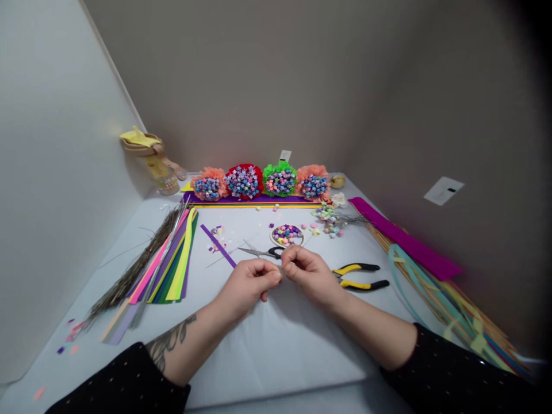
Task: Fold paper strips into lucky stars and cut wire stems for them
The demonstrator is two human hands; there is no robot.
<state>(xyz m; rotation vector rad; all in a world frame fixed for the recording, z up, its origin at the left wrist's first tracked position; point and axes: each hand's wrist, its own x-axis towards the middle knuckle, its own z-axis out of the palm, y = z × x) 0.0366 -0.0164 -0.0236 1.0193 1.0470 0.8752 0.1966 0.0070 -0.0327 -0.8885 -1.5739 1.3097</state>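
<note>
My left hand (256, 279) is closed in a pinch, thumb pressed to the fingers. Close against it, almost fingertip to fingertip, my right hand (313, 273) pinches as well. Whatever lies between the fingertips is too small to make out. A purple paper strip (218, 245) runs up to the back of my left hand; whether it lies on the table or is held, I cannot tell. Just beyond both hands are scissors (259, 252), their handles partly covered by my right hand. Pliers with yellow and black handles (360, 276) rest beside my right wrist.
A round dish of small paper stars (287, 234) sits behind the scissors. Four crepe-wrapped star bouquets (244, 181) line the back. Colored paper strips (172, 270) and a bundle of thin stems (138, 264) lie left. Magenta paper (405, 238) and ribbons (448, 310) lie right.
</note>
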